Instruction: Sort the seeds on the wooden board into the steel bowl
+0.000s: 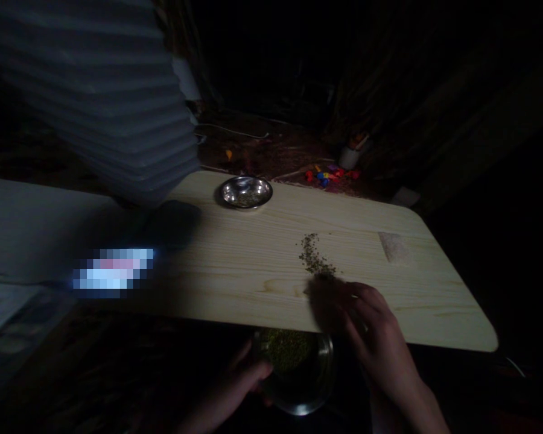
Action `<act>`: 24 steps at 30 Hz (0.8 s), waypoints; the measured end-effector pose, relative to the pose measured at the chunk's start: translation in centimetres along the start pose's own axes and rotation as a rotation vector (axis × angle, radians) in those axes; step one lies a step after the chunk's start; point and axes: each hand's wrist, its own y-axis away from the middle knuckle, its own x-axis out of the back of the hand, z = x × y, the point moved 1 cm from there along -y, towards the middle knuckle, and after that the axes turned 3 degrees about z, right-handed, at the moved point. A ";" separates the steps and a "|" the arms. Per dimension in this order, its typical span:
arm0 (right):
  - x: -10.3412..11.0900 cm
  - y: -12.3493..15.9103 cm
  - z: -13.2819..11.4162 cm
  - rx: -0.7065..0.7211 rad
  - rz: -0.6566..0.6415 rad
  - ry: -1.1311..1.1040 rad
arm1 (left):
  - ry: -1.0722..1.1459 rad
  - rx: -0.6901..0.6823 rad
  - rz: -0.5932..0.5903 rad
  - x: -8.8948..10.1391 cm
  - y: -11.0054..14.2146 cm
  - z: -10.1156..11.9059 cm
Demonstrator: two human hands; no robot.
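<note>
Overall, the scene is dim, and a pale wood-grain table (248,259) with rounded corners takes up most of the lit area. A pleated whitish panel (95,90) hangs over its far left part.

The right hand (380,322) reaches in from the lower right, forearm slanting up and to the left, wrist near the table's near edge. Its back faces up and its fingers bend towards the left above the tabletop; their tips are lost in a dark shadow, so whether they hold anything cannot be determined.

The held metal bowl (302,410) is below the near edge, in front of the person, and contains small green pieces (289,349). The left hand (252,371) grasps this bowl from its left side, thumb at the rim, forearm rising from the lower left.

A bright, pixelated patch (113,271) shows at the table's left. A smaller metal bowl (265,194) rests near the far edge, with some loose matter inside. Scattered greenish bits (314,256) lie on the tabletop just beyond the right fingers.
</note>
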 end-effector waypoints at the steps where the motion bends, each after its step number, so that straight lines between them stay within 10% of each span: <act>1: -0.2 -0.1 -0.1 0.003 -0.007 -0.004 | -0.017 0.006 0.008 0.0 0.1 0.1; 24: -0.4 -0.4 -0.3 0.013 -0.030 -0.015 | 0.061 -0.015 -0.018 -0.3 0.0 0.2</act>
